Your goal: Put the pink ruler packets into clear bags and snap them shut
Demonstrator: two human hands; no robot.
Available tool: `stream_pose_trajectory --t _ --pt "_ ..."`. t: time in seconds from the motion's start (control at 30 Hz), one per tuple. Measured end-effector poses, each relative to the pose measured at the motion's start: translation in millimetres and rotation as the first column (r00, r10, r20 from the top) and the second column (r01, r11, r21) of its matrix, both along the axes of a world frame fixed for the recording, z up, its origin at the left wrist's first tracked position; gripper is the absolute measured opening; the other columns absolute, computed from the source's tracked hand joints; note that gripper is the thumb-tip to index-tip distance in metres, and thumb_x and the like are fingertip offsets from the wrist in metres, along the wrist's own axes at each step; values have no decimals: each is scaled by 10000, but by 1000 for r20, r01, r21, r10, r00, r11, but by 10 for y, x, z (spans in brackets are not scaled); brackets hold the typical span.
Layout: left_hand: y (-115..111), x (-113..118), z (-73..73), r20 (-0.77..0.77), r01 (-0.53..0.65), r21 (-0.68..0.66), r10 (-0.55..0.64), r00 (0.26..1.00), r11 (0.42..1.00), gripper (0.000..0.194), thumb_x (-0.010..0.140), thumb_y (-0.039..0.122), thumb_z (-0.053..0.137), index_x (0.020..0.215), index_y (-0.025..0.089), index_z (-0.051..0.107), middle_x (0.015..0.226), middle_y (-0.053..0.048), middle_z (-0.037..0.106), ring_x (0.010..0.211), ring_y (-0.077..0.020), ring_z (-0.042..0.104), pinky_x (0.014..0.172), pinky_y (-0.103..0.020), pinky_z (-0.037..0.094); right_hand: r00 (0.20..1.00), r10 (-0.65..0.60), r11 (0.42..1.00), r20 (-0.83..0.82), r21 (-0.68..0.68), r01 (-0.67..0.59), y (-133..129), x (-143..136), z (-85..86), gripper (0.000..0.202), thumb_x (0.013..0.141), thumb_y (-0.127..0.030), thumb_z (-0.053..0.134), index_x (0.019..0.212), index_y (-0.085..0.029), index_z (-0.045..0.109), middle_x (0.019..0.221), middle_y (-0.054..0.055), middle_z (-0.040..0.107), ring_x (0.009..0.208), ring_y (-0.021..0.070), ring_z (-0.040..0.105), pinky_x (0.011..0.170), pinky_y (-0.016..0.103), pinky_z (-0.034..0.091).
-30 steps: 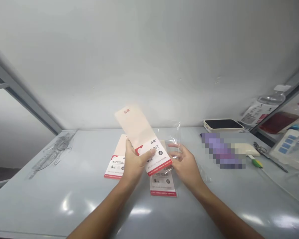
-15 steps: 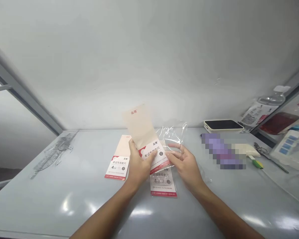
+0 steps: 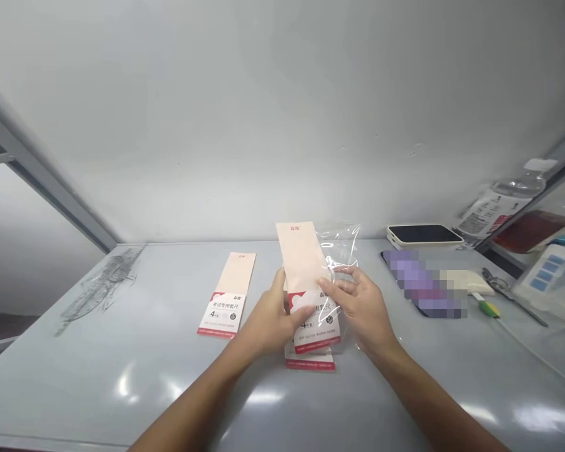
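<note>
A pink-and-white card packet (image 3: 302,257) with a red bottom band stands nearly upright between my hands. My left hand (image 3: 277,317) grips its left side, thumb across the front. My right hand (image 3: 362,304) pinches its right edge, with the thumb on the front; a clear plastic bag (image 3: 341,245) spreads behind the packet and by these fingers. Beneath the held packet lies a second packet (image 3: 311,364), mostly covered, only its lower part showing. A third packet (image 3: 226,295) lies flat on the table to the left.
On the grey table (image 3: 145,370), a phone (image 3: 424,234) in a pale case, a blurred purple item (image 3: 414,282), and a green-tipped cable (image 3: 489,308) are at the right. A clear bottle (image 3: 503,204) and a plastic box (image 3: 550,276) stand at the right edge.
The held packet has shifted right and turned more upright. My left hand has moved right with it, and my right hand's thumb now lies on the packet's front.
</note>
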State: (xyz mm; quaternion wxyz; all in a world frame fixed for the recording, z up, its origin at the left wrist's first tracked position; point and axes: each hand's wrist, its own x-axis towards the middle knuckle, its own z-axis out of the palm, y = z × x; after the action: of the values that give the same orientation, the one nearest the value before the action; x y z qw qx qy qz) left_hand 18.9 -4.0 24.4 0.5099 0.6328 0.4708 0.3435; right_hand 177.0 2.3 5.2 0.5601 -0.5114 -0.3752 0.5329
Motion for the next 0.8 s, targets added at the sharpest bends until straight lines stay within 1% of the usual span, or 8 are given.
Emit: stream_pose_trajectory --t 0.1,0.17,0.23,0.27,0.37,0.43,0.63,0.8 --pt "39 5 -28 36 -62 32 60 998 998 286 726 385 583 954 213 599 732 -33 633 641 -173 583 524 -256 430 1000 6 1000 12 -4 -6 1 -6 -8 493 601 -395 722 1000 -214 494 716 21 675 597 217 646 494 310 515" --pt "82 11 -49 137 -211 74 200 970 975 256 735 400 573 876 196 632 868 -66 643 777 -199 601 619 -277 461 997 70 997 23 -13 -70 -7 -26 -9 511 577 -399 735 993 -206 510 662 11 670 554 212 639 470 300 502" --pt "126 2 -60 242 -342 47 321 915 939 290 751 412 560 919 186 627 994 -86 629 897 -217 592 713 -297 471 986 167 986 25 -25 -166 -21 -52 -9 518 555 -394 748 980 -198 525 631 7 668 550 211 640 480 297 500" --pt "144 -8 -61 282 -358 6 342 896 934 324 760 418 550 971 180 611 1026 -95 624 928 -222 588 740 -307 473 978 207 978 19 -29 -207 -28 -64 -10 518 550 -387 754 975 -195 530 630 7 670 562 213 644 496 299 503" --pt "172 -46 -50 338 -252 -113 276 900 961 394 787 434 510 1057 155 579 1004 -118 642 911 -240 604 729 -338 490 970 245 969 0 -18 -245 -43 -80 -16 504 565 -359 754 986 -184 540 639 12 677 593 210 649 541 306 509" --pt "174 -65 -44 343 -182 -134 218 914 974 393 788 426 510 1055 149 589 970 -118 656 877 -252 616 709 -355 498 975 224 975 3 -7 -224 -43 -77 -22 524 578 -352 748 1028 -175 544 625 12 671 581 202 641 540 306 506" --pt "190 -101 -55 306 -131 -86 151 940 988 346 773 381 542 1028 159 616 1036 -109 642 912 -249 608 745 -340 497 989 146 989 6 -4 -146 -43 -84 -26 689 553 -370 753 1169 -167 520 626 2 657 590 192 624 555 310 503" --pt "211 -129 -64 267 -61 -58 74 961 996 346 786 395 518 1045 185 610 1010 -98 651 859 -235 623 706 -336 503 988 155 987 -13 -35 -156 -53 -79 -5 725 568 -353 745 1224 -177 490 584 -27 604 549 169 598 537 295 486"
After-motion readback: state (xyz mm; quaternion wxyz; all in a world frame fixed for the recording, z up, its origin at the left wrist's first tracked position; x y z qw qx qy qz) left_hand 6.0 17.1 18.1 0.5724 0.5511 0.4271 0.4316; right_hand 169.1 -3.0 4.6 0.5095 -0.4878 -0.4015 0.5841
